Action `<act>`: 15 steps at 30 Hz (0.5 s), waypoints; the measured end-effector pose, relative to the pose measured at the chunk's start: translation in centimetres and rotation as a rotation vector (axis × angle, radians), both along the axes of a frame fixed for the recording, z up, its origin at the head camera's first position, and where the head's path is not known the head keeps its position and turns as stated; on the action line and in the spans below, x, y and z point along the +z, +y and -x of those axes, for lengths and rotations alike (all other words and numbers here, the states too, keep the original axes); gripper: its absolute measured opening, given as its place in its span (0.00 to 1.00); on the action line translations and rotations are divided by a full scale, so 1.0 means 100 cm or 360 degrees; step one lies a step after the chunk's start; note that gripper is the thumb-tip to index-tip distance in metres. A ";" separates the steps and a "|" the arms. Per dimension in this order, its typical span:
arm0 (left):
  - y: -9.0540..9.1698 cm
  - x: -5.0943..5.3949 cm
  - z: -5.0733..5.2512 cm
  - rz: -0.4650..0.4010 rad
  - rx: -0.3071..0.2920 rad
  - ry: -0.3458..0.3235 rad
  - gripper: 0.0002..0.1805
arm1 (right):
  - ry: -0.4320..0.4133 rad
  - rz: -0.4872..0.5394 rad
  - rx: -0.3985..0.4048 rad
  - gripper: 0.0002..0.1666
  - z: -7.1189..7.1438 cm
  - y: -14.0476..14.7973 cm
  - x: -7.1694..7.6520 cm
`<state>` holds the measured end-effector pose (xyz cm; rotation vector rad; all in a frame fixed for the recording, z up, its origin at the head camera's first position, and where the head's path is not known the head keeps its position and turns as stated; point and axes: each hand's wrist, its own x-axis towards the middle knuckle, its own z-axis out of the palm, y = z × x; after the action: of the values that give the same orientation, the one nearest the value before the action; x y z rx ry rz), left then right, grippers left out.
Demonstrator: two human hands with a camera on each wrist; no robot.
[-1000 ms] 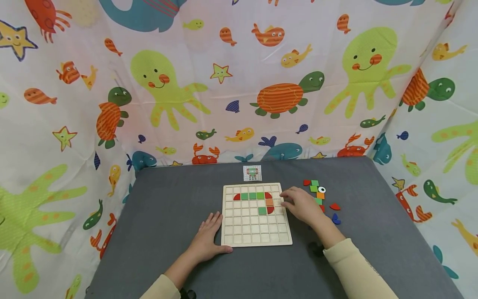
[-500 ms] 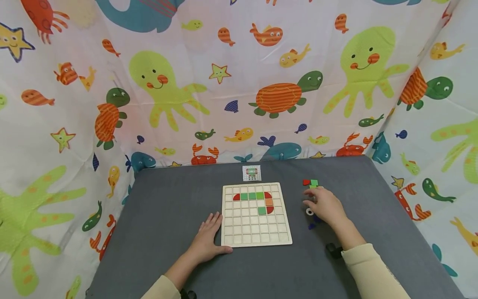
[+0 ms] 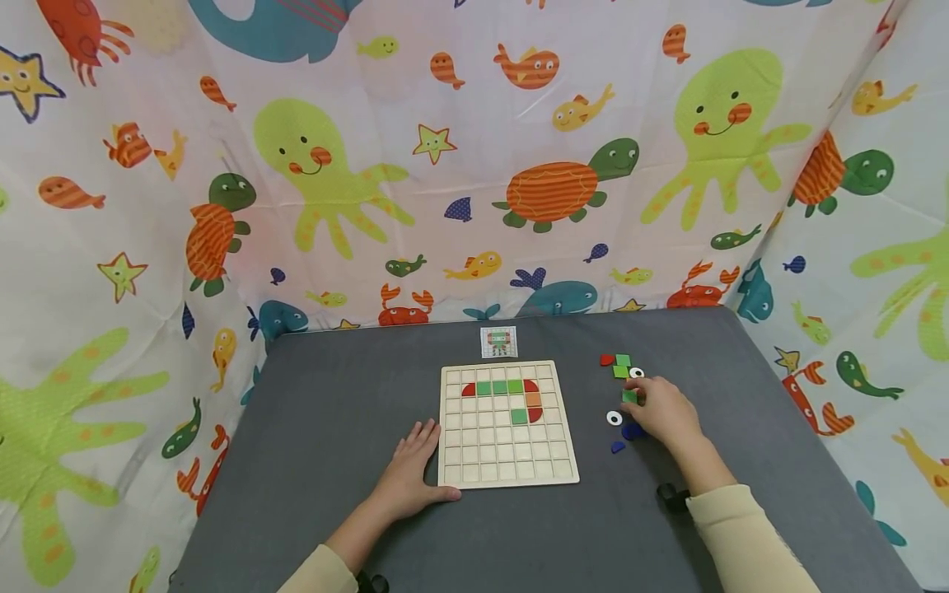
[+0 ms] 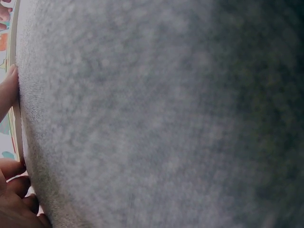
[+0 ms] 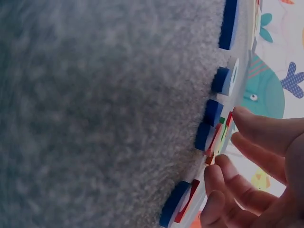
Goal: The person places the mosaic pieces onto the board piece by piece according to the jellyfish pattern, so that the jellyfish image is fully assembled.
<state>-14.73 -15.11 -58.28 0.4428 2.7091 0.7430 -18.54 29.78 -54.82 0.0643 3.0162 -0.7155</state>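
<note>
In the head view the left hand [image 3: 412,475] lies with fingers spread along the left edge of a pale wooden grid board [image 3: 495,473], thumb at its lower corner. Red, green and orange pieces form a hooked line in its upper part. To the board's right, the right hand [image 3: 667,414] is over loose pieces, thumb and forefinger around a green square [image 3: 628,397]; no grip shows. The right wrist view has the right hand's thumb and fingers [image 5: 259,173] apart beside blue and red pieces. Part of the left hand [image 4: 16,199] touches the board's edge in the left wrist view.
A small printed card [image 3: 499,342] lies behind the board. Near the right hand are a red piece [image 3: 607,360], green squares [image 3: 620,371], a white ring [image 3: 614,418] and blue pieces [image 3: 619,447]. A patterned cloth [image 3: 460,181] hangs behind the grey table [image 3: 334,412].
The right hand has moved from the board's right edge out to the loose pieces, then slightly lower and farther right, uncovering a white ring and the green square. The left hand stays put.
</note>
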 end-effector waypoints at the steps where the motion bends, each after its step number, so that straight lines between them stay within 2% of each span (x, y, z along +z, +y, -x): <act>1: 0.000 0.000 0.000 -0.0002 -0.0001 0.0000 0.66 | -0.0024 -0.0006 -0.0020 0.21 0.000 0.000 0.000; 5: 0.000 0.001 0.000 -0.0007 -0.0004 0.0001 0.66 | -0.0083 -0.0042 -0.0054 0.23 0.001 -0.002 -0.003; 9: 0.000 0.001 0.001 -0.0002 -0.0001 0.0003 0.66 | -0.0085 -0.0077 -0.0051 0.24 0.005 -0.004 -0.006; 15: 0.000 0.002 0.000 0.0001 0.0005 -0.0012 0.66 | -0.0105 -0.0073 -0.0043 0.21 0.011 -0.005 -0.010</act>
<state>-14.77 -15.09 -58.10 0.4352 2.7038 0.7429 -19.65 29.32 -55.82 0.1274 2.9743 -0.6328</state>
